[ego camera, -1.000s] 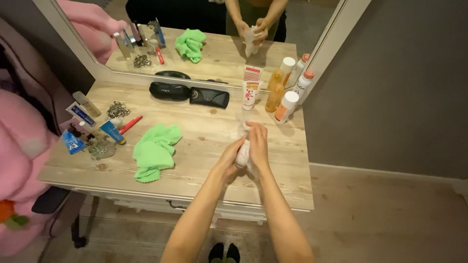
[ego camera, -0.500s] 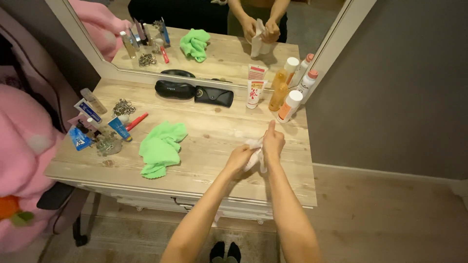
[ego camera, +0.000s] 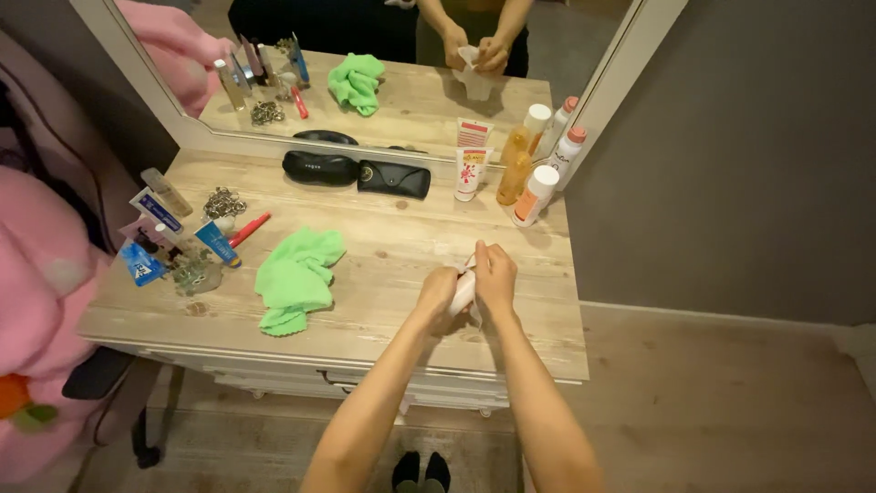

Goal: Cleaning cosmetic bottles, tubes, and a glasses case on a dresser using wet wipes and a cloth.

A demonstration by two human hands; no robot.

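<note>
White crumpled cloth [ego camera: 464,290], a small soft wad, sits pinched between both hands above the near right part of the pale wooden dressing table [ego camera: 383,242]. Behind the table, along its far edge, a large white-framed mirror [ego camera: 630,78] leans back. A pink plush bulk [ego camera: 36,274] fills the left side. On the tabletop lie a bright green microfibre cloth [ego camera: 294,278] at near centre, two black glasses cases [ego camera: 354,173] at the far edge, and a cluster of orange-and-white bottles and a tube [ego camera: 511,173] at far right; small tubes and keys [ego camera: 173,237] lie scattered at left. The left hand [ego camera: 438,294] and the right hand [ego camera: 495,278] are both closed round the wad, fingers curled tight, touching each other. A loose tail seems to hang below; if the grip slackens, the wad could drop to the table. A wide elbow swing might also topple the nearby bottles.
</note>
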